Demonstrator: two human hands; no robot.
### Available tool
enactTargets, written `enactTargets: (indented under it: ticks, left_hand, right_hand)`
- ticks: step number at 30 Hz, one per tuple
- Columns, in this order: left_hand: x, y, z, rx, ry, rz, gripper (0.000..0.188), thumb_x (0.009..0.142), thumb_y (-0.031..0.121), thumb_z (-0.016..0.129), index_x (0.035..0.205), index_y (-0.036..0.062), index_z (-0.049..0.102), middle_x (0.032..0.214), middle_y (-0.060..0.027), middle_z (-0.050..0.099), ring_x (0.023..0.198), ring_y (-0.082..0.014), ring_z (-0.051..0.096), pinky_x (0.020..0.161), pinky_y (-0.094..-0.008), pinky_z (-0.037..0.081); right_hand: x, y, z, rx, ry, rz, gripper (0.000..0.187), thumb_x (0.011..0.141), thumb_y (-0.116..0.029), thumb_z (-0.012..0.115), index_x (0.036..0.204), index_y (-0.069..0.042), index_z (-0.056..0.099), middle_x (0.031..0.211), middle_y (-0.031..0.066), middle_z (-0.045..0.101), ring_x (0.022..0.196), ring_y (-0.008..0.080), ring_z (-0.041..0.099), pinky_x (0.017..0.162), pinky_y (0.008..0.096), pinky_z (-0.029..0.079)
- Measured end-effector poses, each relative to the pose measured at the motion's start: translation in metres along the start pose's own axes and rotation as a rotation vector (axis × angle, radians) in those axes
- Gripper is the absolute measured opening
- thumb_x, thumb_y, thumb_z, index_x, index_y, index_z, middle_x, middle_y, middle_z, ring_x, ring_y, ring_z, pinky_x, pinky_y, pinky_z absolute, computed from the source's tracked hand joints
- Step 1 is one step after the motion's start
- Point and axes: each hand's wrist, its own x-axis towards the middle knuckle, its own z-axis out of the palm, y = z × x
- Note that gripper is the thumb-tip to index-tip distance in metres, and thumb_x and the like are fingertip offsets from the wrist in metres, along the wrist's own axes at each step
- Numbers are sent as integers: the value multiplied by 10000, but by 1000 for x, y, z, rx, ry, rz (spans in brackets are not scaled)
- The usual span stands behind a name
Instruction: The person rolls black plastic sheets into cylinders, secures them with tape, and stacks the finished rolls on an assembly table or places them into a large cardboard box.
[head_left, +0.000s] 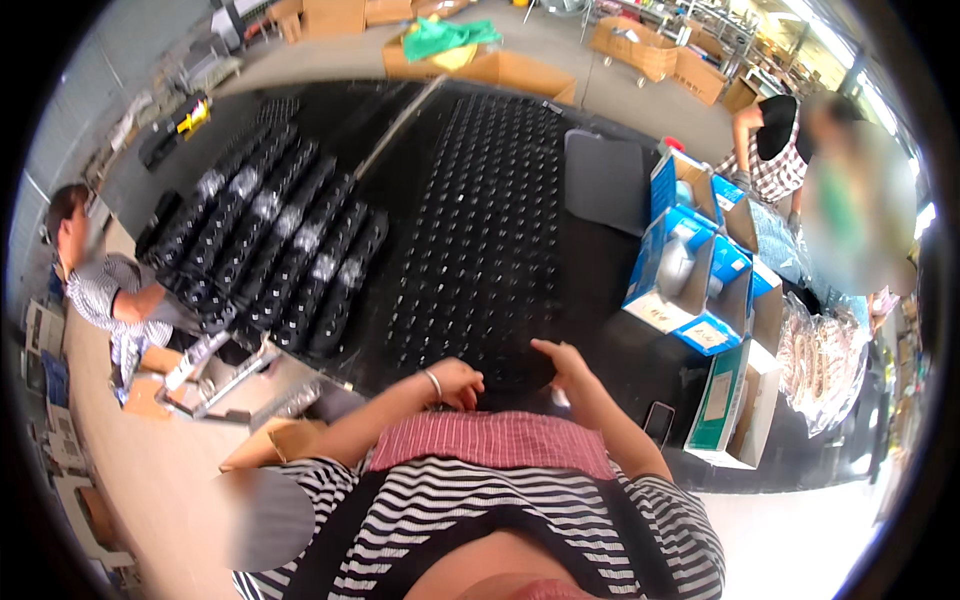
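At the near edge of the black table (590, 330), my left hand (457, 384) has its fingers curled in, with a light band round the wrist. What it holds, if anything, is too dark to make out. My right hand (568, 368) is a short way to the right, one digit stretched leftward over a dark rounded black piece (525, 372). Its other fingers are mostly hidden around that piece. Just beyond both hands lie long rows of small black parts (480, 230) with shiny spots.
Stacked black strips (270, 230) fill the table's left. To the right stand blue-and-white boxes (690, 270), a green-and-white box (735, 405), bagged goods (820, 360) and a phone (658, 422). A dark grey sheet (605, 180) lies farther off. One person (120, 280) works at left, another (775, 150) at right.
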Motion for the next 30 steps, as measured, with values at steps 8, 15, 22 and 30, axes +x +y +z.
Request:
enactTargets:
  ticks: [8,15,22,30]
  left_hand:
    - [-1,-26,-180,578,942,188,770,897,414,666,1483,-32,443,1378,-310,583,1263,-417,591,1091,-449,456]
    - [28,-41,-241,357,813,270,705,860,557,728,1160,-81,705,1135,-284,718,1081,-368,698,950,-426,528]
    - [-21,-68,-243,526,882,480,673,845,470,765,1216,-85,678,1100,-243,731,1067,-367,694,968,-430,527]
    - [-40,-103,-160,693,966,261,1024,818,474,788,1566,-31,304,1472,-312,492,1385,-444,460,1180,-487,360]
  right_hand:
    - [-22,-30,27,-119,159,-147,276,894,-68,733,1142,44,688,1057,164,740,949,300,737,870,437,599]
    - [-78,-54,95,-100,201,-325,290,916,-106,712,1158,45,659,1050,151,727,927,266,723,846,396,587]
    - [-91,15,66,-884,525,-394,479,920,-287,720,1274,24,633,1147,210,711,1057,347,685,950,419,541]
    - [-82,76,-25,-1387,718,-588,570,828,-212,777,1373,-210,609,1499,156,492,1334,430,498,1088,473,470]
